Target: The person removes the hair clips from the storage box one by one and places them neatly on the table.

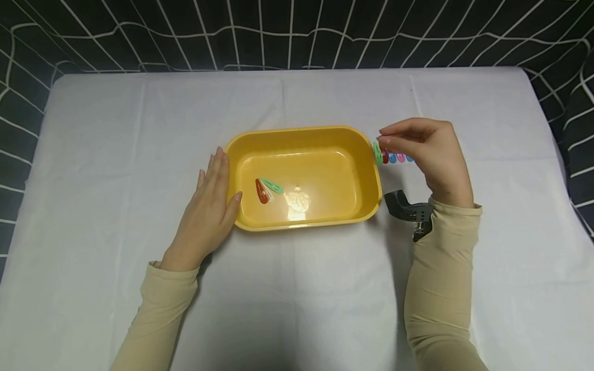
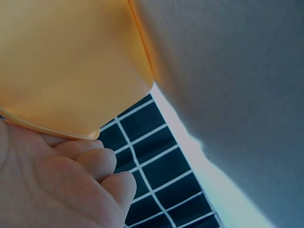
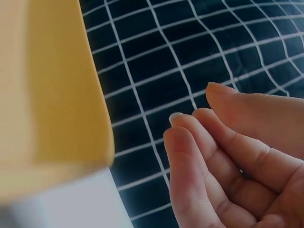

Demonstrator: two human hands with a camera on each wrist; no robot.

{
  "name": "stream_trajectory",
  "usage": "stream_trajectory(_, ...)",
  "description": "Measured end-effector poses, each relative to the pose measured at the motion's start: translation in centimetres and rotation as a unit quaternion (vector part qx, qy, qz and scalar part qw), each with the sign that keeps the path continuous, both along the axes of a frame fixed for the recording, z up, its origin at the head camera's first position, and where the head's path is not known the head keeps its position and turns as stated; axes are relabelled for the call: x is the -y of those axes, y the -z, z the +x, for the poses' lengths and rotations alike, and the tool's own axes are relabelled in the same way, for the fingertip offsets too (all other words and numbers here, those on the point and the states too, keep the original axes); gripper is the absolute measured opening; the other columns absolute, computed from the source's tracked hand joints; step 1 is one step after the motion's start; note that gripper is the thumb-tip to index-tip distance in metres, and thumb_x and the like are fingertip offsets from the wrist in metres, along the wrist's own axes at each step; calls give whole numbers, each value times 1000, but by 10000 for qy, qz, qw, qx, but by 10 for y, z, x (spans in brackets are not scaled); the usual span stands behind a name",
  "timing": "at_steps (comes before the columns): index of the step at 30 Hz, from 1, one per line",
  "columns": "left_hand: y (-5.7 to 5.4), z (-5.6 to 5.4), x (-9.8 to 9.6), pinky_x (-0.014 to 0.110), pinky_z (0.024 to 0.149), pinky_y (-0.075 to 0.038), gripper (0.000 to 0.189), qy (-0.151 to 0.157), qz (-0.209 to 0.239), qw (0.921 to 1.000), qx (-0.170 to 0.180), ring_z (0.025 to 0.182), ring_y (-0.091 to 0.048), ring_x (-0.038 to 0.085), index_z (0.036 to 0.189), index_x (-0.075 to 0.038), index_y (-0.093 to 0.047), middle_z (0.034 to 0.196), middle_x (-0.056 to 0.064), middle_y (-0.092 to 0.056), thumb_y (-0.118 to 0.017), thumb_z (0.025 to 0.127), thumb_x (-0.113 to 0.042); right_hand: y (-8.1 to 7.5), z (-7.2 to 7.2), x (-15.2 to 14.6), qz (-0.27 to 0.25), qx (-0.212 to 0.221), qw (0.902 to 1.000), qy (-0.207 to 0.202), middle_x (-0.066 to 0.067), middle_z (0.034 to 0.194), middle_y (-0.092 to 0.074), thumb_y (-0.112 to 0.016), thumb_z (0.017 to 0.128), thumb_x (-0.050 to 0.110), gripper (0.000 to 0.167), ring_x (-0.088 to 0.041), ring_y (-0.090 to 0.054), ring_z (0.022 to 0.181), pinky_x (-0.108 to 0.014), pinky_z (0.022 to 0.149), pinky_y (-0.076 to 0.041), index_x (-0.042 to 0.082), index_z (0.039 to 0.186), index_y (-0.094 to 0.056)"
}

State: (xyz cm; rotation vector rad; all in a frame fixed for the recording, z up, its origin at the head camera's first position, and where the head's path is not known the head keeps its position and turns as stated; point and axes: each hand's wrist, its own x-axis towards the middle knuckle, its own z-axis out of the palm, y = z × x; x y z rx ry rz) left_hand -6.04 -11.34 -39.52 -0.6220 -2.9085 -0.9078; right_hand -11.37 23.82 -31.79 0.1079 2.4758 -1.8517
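My left hand (image 1: 204, 216) lies along the left wall of a yellow plastic tray (image 1: 301, 223), fingers straight and thumb at the rim. In the left wrist view its fingertips (image 2: 107, 161) sit by the tray's edge. Inside the tray are a red hair clip (image 1: 262, 191), a green hair clip (image 1: 272, 185) and a whitish clip (image 1: 270, 195) between them. My right hand (image 1: 431, 154) hovers over a row of hair clips (image 1: 392, 157) beside the tray's right end. Its fingers are bent, thumb near the index finger, and no clip shows between them.
A white cloth (image 1: 297, 288) covers the table. Dark fabric with a white grid (image 1: 297, 36) hangs behind and at both sides. A black camera mount (image 1: 410, 211) on the right wrist stands close to the tray's right corner.
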Motion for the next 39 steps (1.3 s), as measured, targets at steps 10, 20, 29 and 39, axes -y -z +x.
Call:
stream_trajectory(10,-1,-1,1,43,114,-5,65,2,4,10000,-37,144,-3,25,147,8,-9,156,17,-4,-42,99,-20,1,-4,23,247,156,9986,-448,-1,81,-70,-74,80,7,18,-18,-63,71,-23,62,-48,-3,95,-72)
stream_trajectory(20,1,-2,-3,43,114,-5,65,41,8,10000,32,144,-3,26,147,8,-8,156,17,-3,-42,100,-21,-2,-6,37,755,321,9927,-885,0,83,-70,-73,82,9,25,-18,-66,80,-23,76,-49,-6,101,-68)
stream_trajectory(29,1,-3,-2,44,114,-5,65,57,27,10000,-6,144,-3,27,147,8,-8,156,17,-3,-42,100,-22,-7,-13,62,985,284,9841,-1450,-5,84,-70,-73,82,10,19,-21,-65,80,-23,73,-50,-3,96,-70)
stream_trajectory(39,1,-1,0,43,114,-5,65,25,32,10000,-21,144,-4,27,147,8,-9,156,17,-4,-41,100,-22,-2,-27,98,1038,359,9677,-2268,-7,84,-70,-72,82,7,15,-19,-61,75,-25,69,-48,-3,93,-71)
